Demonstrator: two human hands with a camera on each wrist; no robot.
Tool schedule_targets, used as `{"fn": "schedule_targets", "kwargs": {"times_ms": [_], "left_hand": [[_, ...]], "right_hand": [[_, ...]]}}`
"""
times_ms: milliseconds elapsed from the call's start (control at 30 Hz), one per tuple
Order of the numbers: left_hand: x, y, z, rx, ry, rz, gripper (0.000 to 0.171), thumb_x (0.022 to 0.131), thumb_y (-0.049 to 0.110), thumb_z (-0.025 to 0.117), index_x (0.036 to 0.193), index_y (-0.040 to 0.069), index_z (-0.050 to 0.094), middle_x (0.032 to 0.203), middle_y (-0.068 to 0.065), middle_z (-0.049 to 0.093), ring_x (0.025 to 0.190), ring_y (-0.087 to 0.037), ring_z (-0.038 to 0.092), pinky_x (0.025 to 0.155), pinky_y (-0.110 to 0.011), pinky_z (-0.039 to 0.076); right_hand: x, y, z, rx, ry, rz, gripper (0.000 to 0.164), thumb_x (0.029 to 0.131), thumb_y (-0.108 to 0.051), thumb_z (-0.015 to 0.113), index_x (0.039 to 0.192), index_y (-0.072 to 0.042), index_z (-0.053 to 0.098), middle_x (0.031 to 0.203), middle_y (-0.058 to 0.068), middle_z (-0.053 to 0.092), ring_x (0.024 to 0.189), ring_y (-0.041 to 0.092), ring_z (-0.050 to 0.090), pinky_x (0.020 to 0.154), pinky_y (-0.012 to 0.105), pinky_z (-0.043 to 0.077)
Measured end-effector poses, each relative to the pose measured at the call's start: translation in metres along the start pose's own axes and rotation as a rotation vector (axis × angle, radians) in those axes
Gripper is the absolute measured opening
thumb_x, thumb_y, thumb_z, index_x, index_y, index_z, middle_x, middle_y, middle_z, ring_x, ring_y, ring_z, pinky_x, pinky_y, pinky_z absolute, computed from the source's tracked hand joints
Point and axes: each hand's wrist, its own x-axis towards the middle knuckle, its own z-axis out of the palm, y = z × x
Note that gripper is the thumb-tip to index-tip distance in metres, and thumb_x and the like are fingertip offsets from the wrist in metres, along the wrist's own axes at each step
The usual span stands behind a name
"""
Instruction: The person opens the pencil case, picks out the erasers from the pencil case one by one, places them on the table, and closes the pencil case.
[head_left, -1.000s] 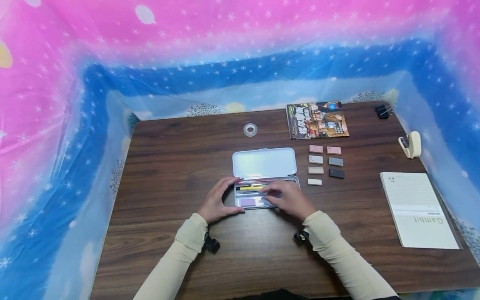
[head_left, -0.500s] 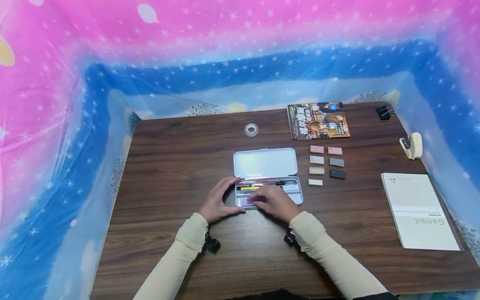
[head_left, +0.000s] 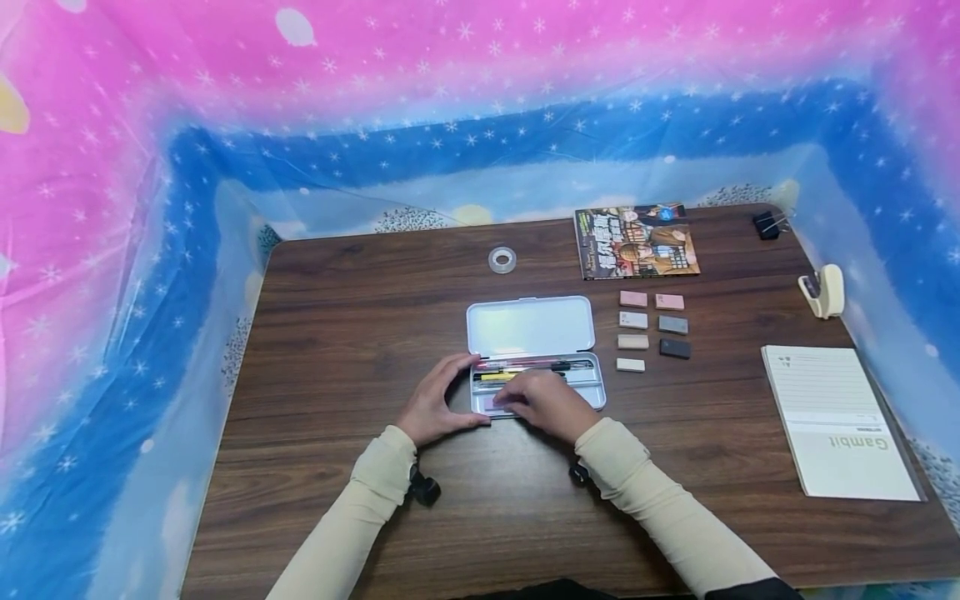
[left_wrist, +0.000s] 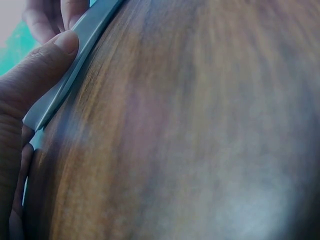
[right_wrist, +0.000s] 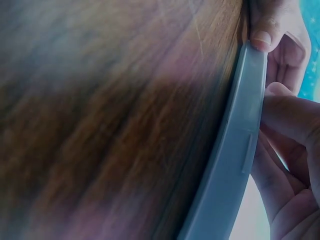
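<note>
A white tin pencil case [head_left: 591,398] lies on the table with its lid [head_left: 530,325] tipped back. My left hand [head_left: 435,404] holds its left end, thumb along the front wall and fingers at the back corner. My right hand [head_left: 551,406] reaches into the front compartment, curled fingertips pinching a purple eraser [head_left: 488,403]; the hand partly covers it. Pens, one of them yellow [head_left: 491,377], lie in the rear compartment. In both wrist views the case's front wall [right_wrist: 240,135] shows, with my left thumb [left_wrist: 66,42] pressed against it.
Several erasers, including a black one [head_left: 675,348], stand in two columns right of the case. Behind are a tape roll [head_left: 512,260] and a comic book [head_left: 637,242]. Along the right side are a notepad [head_left: 843,421], a cream stapler [head_left: 828,292] and a binder clip [head_left: 767,224].
My right hand has moved left within the front compartment, onto the purple eraser, and held there over the last half second. My left hand keeps its hold on the case.
</note>
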Motion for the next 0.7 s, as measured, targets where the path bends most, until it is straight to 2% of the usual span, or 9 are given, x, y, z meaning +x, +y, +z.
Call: {"fn": "schedule_targets", "kwargs": {"times_ms": [233, 700], "left_hand": [[0.0004, -0.0003, 0.0001, -0.003, 0.000, -0.004, 0.100, 0.071, 0.025, 0.101, 0.155, 0.008, 0.049, 0.152, -0.015, 0.052, 0.142, -0.030, 0.049, 0.120, -0.049, 0.039], [0.0000, -0.0001, -0.0001, -0.002, 0.005, 0.001, 0.100, 0.071, 0.025, 0.102, 0.154, 0.008, 0.049, 0.152, -0.016, 0.052, 0.141, -0.031, 0.050, 0.120, -0.048, 0.039]], "right_hand": [[0.0013, -0.0021, -0.0020, -0.034, -0.021, -0.018, 0.016, 0.092, -0.006, 0.081, 0.108, -0.009, 0.082, 0.104, 0.002, 0.080, 0.099, 0.017, 0.075, 0.092, 0.033, 0.060], [0.0067, -0.0067, -0.0046, -0.029, -0.084, 0.047, 0.019, 0.093, -0.005, 0.080, 0.112, -0.008, 0.081, 0.107, 0.003, 0.080, 0.100, 0.017, 0.075, 0.092, 0.032, 0.060]]}}
